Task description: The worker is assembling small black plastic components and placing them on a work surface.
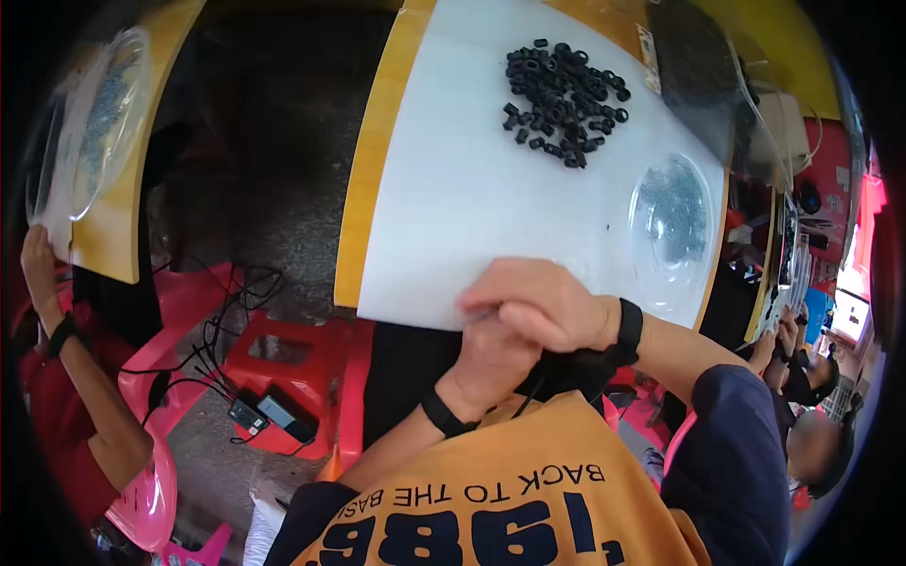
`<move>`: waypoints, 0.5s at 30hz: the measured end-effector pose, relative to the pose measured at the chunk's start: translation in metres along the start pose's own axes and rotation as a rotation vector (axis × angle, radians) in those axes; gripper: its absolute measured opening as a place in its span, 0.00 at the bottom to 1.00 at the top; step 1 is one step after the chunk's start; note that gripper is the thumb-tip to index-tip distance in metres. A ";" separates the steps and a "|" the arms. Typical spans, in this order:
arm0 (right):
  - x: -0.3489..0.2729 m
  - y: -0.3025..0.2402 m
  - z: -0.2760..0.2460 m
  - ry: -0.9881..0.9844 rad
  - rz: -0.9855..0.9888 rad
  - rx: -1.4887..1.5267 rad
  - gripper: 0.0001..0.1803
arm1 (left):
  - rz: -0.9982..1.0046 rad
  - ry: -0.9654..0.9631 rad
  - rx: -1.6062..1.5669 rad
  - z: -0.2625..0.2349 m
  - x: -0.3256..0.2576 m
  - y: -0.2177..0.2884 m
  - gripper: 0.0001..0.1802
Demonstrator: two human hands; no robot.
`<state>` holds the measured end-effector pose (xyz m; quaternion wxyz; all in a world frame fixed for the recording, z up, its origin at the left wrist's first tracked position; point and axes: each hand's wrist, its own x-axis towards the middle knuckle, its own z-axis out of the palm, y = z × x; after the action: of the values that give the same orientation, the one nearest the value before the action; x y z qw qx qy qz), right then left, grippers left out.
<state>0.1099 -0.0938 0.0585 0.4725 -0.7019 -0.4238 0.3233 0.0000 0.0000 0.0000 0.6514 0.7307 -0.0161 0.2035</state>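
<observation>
My two hands meet at the near edge of the table. My right hand (552, 297) lies across the top, its fingers curled over and touching my left hand (493, 351). The left hand is closed below it, with its fingers partly covered. Whatever is between them, if anything, is hidden. Beyond them, a pile of small black ring-like or tubular parts (562, 99) is spread on the white table covering (462, 189). To the right of my hands stands a clear round plastic dish (703, 269) holding many tiny shiny grey pieces.
A wooden border (368, 179) edges the table's left side. Left of it, a red stool (326, 377) carries small black devices (286, 412) and tangled cables. A person's hand (38, 264) rests by another clear dish (99, 193) at far left. Other people sit at right.
</observation>
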 end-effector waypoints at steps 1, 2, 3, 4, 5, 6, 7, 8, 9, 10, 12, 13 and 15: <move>0.001 -0.003 0.001 0.129 0.052 0.077 0.22 | -0.146 -0.075 0.075 -0.004 0.002 0.008 0.15; 0.001 -0.008 -0.001 0.259 0.104 0.154 0.24 | 0.061 -0.214 0.320 -0.009 0.010 0.010 0.13; 0.002 -0.022 -0.002 0.394 0.077 0.149 0.24 | 0.161 -0.114 0.436 -0.007 0.012 0.011 0.14; -0.005 -0.028 -0.006 0.509 0.057 0.159 0.19 | 0.117 -0.131 0.403 -0.006 0.011 0.017 0.13; -0.017 -0.033 -0.010 0.624 0.037 0.169 0.15 | 0.073 -0.148 0.369 -0.006 0.009 0.025 0.12; -0.034 -0.039 -0.011 0.598 0.122 0.136 0.15 | -0.038 -0.162 0.256 -0.008 0.009 0.034 0.10; -0.051 -0.043 -0.014 0.580 0.193 0.101 0.15 | -0.135 -0.179 0.151 -0.011 0.012 0.043 0.09; -0.063 -0.048 -0.013 0.561 0.265 0.067 0.15 | -0.232 -0.195 0.046 -0.015 0.014 0.050 0.07; -0.073 -0.053 -0.006 0.536 0.231 -0.031 0.14 | -0.256 -0.230 -0.035 -0.019 0.016 0.048 0.07; -0.082 -0.059 0.005 0.514 0.204 -0.128 0.14 | -0.284 -0.270 -0.117 -0.023 0.017 0.042 0.08; -0.094 -0.061 0.026 0.552 0.154 -0.206 0.16 | -0.670 -0.338 -0.344 -0.034 0.025 0.062 0.15; -0.099 -0.061 0.032 0.572 0.160 -0.205 0.17 | -0.705 -0.361 -0.399 -0.035 0.023 0.064 0.16; -0.106 -0.063 0.040 0.607 0.172 -0.209 0.18 | -0.773 -0.402 -0.513 -0.035 0.017 0.067 0.18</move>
<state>0.0118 -0.1617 0.1098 0.4734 -0.8442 -0.2336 0.0928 -0.0129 0.0275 0.0712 0.8218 0.5242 0.0810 -0.2080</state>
